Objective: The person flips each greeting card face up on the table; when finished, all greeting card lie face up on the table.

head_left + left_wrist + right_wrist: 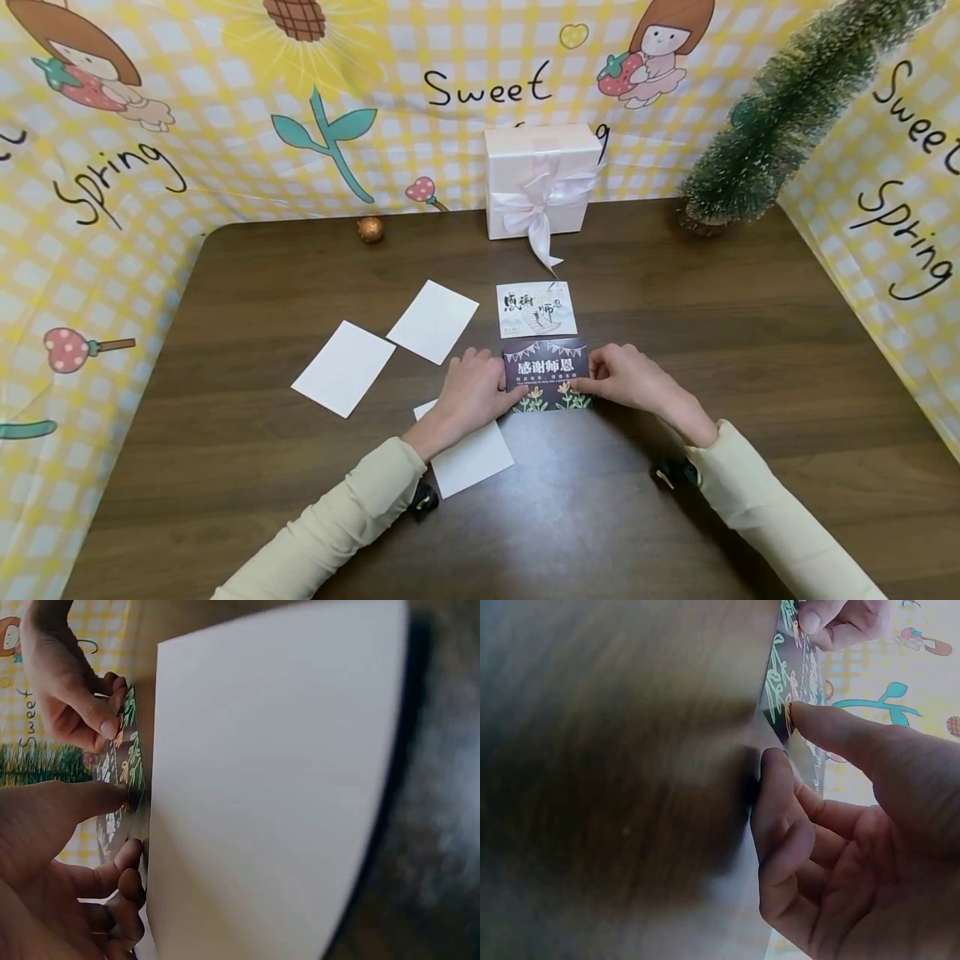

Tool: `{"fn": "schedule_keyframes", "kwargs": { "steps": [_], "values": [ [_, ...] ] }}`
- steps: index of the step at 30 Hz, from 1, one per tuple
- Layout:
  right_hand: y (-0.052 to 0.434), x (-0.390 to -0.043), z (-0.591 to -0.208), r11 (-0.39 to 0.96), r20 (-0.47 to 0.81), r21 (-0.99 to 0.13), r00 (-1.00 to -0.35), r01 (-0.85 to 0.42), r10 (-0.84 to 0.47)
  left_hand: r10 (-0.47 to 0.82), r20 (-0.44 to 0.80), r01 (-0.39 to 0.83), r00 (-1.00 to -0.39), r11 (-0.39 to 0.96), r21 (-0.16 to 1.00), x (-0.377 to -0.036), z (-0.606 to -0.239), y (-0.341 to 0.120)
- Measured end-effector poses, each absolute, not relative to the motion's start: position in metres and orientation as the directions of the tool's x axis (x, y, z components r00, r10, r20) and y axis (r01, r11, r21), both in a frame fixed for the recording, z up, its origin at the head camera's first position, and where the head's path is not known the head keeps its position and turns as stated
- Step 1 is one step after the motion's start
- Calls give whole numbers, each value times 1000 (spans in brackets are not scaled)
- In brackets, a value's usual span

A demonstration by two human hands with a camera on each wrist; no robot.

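Note:
A dark greeting card (pixel 546 377) with white Chinese lettering and flowers lies on the brown table (pixel 675 500), held at both short edges. My left hand (pixel 504 390) pinches its left edge, thumb on top (pixel 101 796) and fingers curled at the edge. My right hand (pixel 594 382) pinches the right edge, thumb (pixel 810 724) on the card's face (pixel 786 675). Under my left wrist lies a blank white card (pixel 471 458), which fills the left wrist view (pixel 277 780).
A pale illustrated card (pixel 537 309) lies just beyond the dark one. Two more white cards (pixel 343 367) (pixel 432 322) lie to the left. At the back stand a white gift box with a ribbon (pixel 542 179), a small gold ball (pixel 370 229) and a frosted miniature tree (pixel 780 108). Yellow checked cloth walls surround the table.

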State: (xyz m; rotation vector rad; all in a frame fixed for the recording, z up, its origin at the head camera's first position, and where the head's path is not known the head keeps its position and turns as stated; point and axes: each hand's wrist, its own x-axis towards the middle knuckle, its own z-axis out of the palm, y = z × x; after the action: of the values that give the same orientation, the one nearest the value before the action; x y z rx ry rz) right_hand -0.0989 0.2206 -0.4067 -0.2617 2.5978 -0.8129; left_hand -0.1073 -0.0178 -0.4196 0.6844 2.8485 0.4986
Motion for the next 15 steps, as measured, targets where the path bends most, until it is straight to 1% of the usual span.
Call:
{"fn": "schedule_keyframes", "kwargs": {
  "steps": [4,8,12,15],
  "values": [
    [217,-100,-406,855,-311,-510,-906,-96,-287,470,-81,424,-879,847,320,-107,-420,-20],
    [216,-99,-406,863,-321,-493,-899,-110,-298,483,-70,441,-873,842,311,-107,-423,-20],
    [215,-101,-402,845,-304,-520,-896,-129,-324,524,-10,480,-851,786,389,-110,-419,-29],
    [209,-107,-395,829,-235,-537,-917,-155,-324,560,64,524,-826,722,452,-119,-412,-43]
  ]
}}
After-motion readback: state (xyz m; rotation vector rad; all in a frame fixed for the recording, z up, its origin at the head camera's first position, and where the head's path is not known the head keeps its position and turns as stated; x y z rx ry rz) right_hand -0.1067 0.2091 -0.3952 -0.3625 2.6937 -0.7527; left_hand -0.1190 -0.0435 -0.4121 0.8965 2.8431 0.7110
